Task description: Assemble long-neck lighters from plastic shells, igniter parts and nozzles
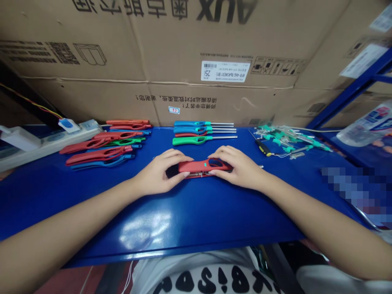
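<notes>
A red long-nosed lighter (pixel 199 166) lies crosswise between my two hands, just above or on the blue table. Its casing shows a gap along the near edge, with metal parts visible inside. My left hand (pixel 163 170) pinches the left end between thumb and fingers. At the other end, beside the finger loop, my right hand (pixel 237 166) grips the casing the same way. A short metal tip shows past my right hand. Beyond them lie several lighters with metal tubes, among them a green lighter (pixel 190 140) and a blue lighter (pixel 190 130).
Red, green and blue casings (pixel 98 155) are piled at the left, near a white power strip (pixel 58 143). At the right lie teal and clear parts (pixel 284 136) and a black-and-yellow screwdriver (pixel 263 148). A large cardboard box (pixel 171 53) stands behind the blue table (pixel 196 224).
</notes>
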Available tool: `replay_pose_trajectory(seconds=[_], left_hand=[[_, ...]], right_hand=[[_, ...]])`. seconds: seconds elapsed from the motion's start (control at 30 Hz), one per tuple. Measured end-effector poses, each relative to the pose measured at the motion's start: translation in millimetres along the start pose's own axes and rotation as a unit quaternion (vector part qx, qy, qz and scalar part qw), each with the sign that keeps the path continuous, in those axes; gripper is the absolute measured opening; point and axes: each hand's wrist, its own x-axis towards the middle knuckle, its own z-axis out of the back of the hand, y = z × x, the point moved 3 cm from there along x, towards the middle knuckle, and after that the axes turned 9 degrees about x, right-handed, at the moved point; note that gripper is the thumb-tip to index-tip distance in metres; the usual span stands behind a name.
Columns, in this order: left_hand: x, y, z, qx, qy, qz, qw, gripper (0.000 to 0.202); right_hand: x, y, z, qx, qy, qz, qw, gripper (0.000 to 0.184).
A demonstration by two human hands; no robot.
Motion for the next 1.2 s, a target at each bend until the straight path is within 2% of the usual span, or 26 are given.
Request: replay_pose_trajectory(seconds=[0.2,0.4,0.87,1.07,1.2], left_hand=[[0.2,-3.3,-2.0,0.012,0.021,-0.039,0.999,0.028],[1.1,-3.1,-2.7,0.009,0.031,-0.024,0.999,0.027],[-1.0,-1.6,-2.8,0.018,0.042,-0.027,0.999,0.029],[-1.1,-2.6,-3.3,0.056,0.072,-0.034,0.995,0.03],[-1.4,-2.2,-5.5,0.04,0.063,-0.012,0.997,0.029]], right_hand=[[-1.0,-1.0,-2.2,-0.027,0.047,-0.013,0.998,0.034],[-1.2,-4.7,-5.5,-0.034,0.071,-0.025,0.997,0.035],[-1.3,-6.9,-8.1,-0.037,0.076,-0.027,0.996,0.037],[-1.8,-4.4,-5.4,-0.042,0.076,-0.012,0.996,0.037],[-2.3,-4.6,-4.9,-0.046,0.073,-0.004,0.996,0.037]])
